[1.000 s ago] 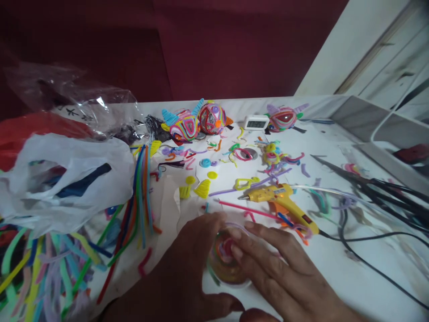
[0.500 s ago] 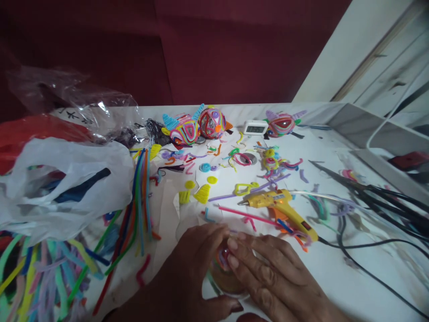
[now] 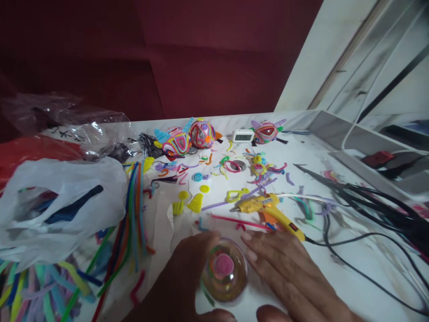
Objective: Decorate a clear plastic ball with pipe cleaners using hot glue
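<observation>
A clear dome [image 3: 224, 270] sits near the front edge of the table [image 3: 335, 268], cupped between both hands. The left hand [image 3: 182, 281] curls against its left side, fingers bent around the curve and thumb lying along the front edge below it; the right hand [image 3: 288, 273] lies flat just to the right, fingers straight and together, their tips at the dome's upper right rim. Whether those tips touch the dome I cannot tell. Neither hand closes over it, so the top is bare. The dome is round with no long axis, so it lies directly between the 2 hands, with the left hand closer around it.

The dome looks like smooth, glossy plastic. Through it shows a pink spiral [image 3: 222, 264] of fuzzy craft wire, ringed by bands of other colours.

Beyond the right fingertips lies a yellow glue gun [image 3: 264, 206], nozzle pointing left, its black cord [image 3: 351, 264] trailing to the right edge. A straight pink wire [image 3: 239, 220] lies between the gun and the hands. Towards the left edge are a bundle of long fuzzy wires [image 3: 136, 205] and a crumpled white plastic bag [image 3: 60, 210]. Near the back edge stand 3 wire-covered balls [image 3: 201, 134] and a small white clock [image 3: 243, 135], with short curled offcuts scattered in the middle.
</observation>
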A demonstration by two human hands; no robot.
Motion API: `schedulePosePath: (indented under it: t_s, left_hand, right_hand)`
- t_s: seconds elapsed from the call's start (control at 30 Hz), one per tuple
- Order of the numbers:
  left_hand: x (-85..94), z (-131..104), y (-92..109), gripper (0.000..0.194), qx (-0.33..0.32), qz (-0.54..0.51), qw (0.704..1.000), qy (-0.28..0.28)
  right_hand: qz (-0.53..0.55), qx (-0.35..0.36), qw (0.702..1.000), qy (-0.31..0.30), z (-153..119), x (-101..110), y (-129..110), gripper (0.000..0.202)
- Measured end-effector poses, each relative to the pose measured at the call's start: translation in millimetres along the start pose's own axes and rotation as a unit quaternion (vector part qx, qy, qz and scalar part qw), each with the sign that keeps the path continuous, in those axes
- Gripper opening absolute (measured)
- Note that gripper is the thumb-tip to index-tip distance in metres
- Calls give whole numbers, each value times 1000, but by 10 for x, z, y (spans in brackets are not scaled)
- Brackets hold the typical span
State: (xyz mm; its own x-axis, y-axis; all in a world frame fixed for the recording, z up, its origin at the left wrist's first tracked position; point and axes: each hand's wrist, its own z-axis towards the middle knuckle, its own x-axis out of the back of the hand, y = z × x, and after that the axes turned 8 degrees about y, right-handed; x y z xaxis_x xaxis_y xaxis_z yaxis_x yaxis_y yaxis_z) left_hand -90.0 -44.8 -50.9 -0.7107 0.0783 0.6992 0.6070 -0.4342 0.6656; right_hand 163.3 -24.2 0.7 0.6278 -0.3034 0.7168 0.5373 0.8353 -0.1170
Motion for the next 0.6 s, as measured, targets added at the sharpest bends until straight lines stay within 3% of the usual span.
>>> schedulePosePath:
  t_s: [0.07,0.2,0.3,0.43,0.6]
  left_hand:
    - [-71,49,-117,94,-1,3,1000,4]
    - [-316,317,-444,64,23,27,999,33]
    - [-382,448,-560,63,10,39,998,45]
    - [-217,278,-421,73,-23,50,997,58]
    - [-38,35,-73,109,-31,58,997,39]
  right_hand:
    - [-7,-18,999,34,16,33,-1,43]
    - [-9,-28,996,78,67,10,-3,32]
    - [-22,-42,993,110,113,-17,38,28]
    - [-43,-43,987,150,110,-54,184,30]
    - [-61,-53,983,164,57,-103,305,32]
